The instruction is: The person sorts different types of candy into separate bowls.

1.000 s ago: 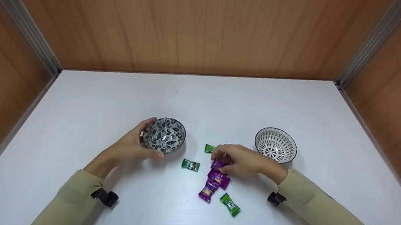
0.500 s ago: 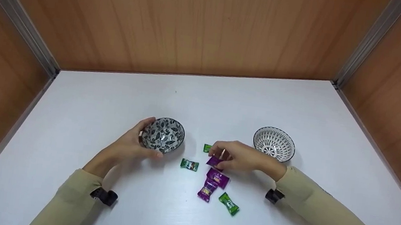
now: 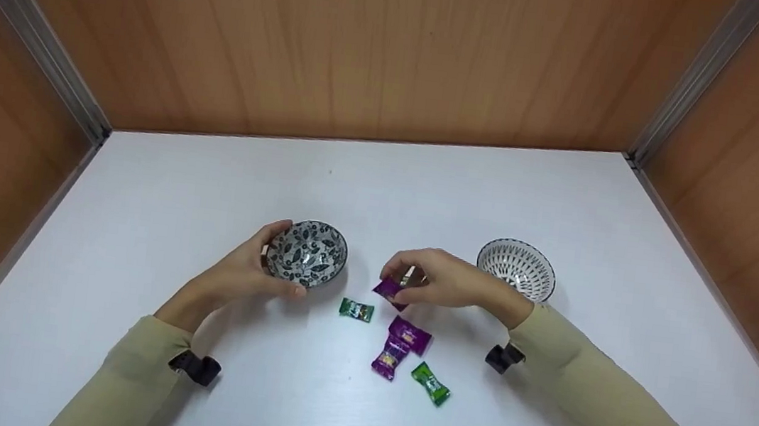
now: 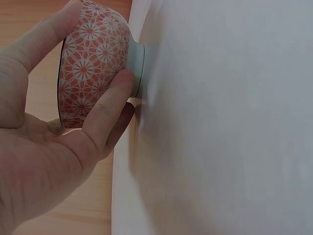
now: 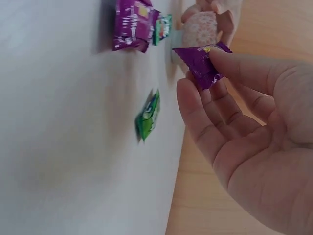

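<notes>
The bowl (image 3: 307, 253) in the left hand (image 3: 245, 265) was round and glossy, its inside patterned with dark leaves and flowers within a dark rim, its curved outside red with white blossoms above a pale, smooth foot. The left hand gripped it from the side, thumb on one flank and fingers on another; from that hand the bowl lay between two and three o'clock. Whether the foot touched the smooth white table (image 3: 212, 179), I cannot tell.

The right hand (image 3: 443, 277) pinched a purple packet (image 3: 388, 290) between thumb and fingertips, raised off the table. Its wrapper was shiny and creased, with crimped ends. It hung at eight o'clock from the right hand and three o'clock from the left.

Two more purple packets (image 3: 410, 336), puffed and glossy, touched each other between five and six o'clock from the pinched one. A dark green packet (image 3: 357, 310) lay at eight o'clock from it, a brighter green packet (image 3: 431, 383) at five. The right wrist view showed a green wrapper (image 5: 148, 117) lying on the table.

A white bowl (image 3: 516, 266) with dark dashes stood between two and three o'clock from the right hand.
</notes>
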Demonstrator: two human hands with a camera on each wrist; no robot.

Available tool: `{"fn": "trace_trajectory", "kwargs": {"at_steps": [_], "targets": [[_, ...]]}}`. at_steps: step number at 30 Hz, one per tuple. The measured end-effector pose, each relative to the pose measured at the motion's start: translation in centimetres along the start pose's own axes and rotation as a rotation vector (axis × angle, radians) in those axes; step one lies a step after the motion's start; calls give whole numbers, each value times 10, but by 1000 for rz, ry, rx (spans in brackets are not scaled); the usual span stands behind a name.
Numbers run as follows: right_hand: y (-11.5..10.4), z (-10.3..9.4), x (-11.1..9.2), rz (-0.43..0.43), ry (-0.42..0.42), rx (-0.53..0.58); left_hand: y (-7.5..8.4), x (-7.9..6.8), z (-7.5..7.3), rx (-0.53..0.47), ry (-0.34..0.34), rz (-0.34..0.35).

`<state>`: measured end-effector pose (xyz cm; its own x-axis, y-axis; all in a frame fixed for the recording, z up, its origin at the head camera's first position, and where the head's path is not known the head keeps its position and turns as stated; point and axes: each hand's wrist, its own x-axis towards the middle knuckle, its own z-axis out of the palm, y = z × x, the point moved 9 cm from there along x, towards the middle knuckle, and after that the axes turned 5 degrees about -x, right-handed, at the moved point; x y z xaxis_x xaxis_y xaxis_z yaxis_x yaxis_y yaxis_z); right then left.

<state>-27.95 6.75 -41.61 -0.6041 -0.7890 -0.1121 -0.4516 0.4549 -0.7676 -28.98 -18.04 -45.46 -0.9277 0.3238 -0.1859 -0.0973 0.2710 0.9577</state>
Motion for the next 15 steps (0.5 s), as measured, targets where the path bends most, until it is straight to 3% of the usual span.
{"fn": "trace_trajectory", "kwargs": {"at_steps": [15], "targets": [[-13, -12, 36, 26, 67, 171, 5, 5, 0, 30, -13, 16]]}}
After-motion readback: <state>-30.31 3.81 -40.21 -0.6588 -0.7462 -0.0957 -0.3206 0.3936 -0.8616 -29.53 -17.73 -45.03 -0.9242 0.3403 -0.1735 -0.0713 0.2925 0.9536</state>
